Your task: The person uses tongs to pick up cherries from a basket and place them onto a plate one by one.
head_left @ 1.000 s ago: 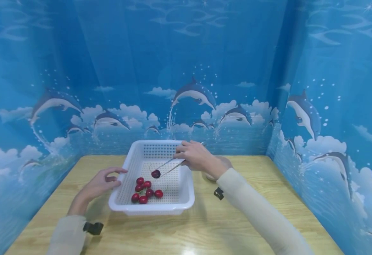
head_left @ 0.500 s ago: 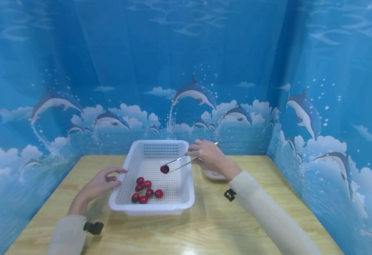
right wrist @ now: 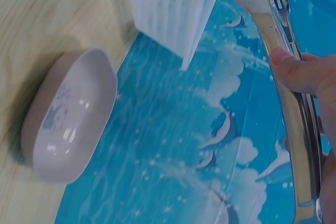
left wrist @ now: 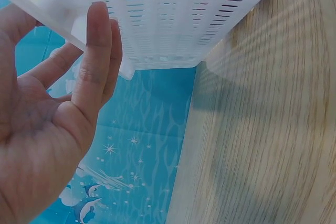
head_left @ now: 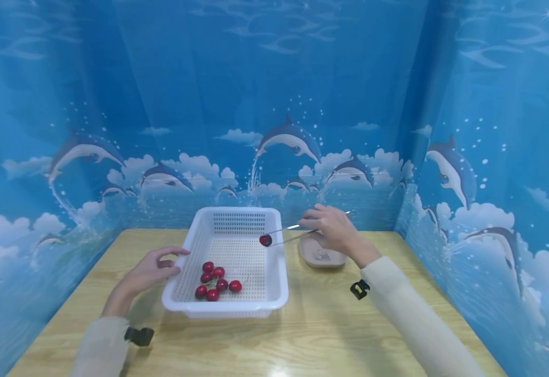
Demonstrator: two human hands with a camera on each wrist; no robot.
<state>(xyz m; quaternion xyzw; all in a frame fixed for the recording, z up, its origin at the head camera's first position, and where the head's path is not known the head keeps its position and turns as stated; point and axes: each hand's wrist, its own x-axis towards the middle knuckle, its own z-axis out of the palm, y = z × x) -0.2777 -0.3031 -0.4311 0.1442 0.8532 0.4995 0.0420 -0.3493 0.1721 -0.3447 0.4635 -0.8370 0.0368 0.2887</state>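
Note:
My right hand (head_left: 333,228) grips metal tongs (right wrist: 286,93) whose tips pinch a dark red cherry (head_left: 266,240) above the right side of a white perforated basket (head_left: 274,302). Several more cherries (head_left: 221,285) lie in the basket's near left part. At the basket's left rim, my left hand (head_left: 149,272) holds the edge, thumb and fingers on either side; the left wrist view shows its fingers (left wrist: 97,61) against the outer wall. A small pale bowl (right wrist: 73,114) with a printed picture inside stands right of the basket, partly below my right hand in the head view.
Everything stands on a wood-grain table (head_left: 302,340). Blue curtains (head_left: 199,94) printed with dolphins and clouds enclose its back and sides. Black camera mounts (head_left: 138,336) sit on both wrists.
My right hand has moved right with the tongs, carrying the cherry from the basket's middle to above its right side. More of the bowl shows. The left hand has stayed put.

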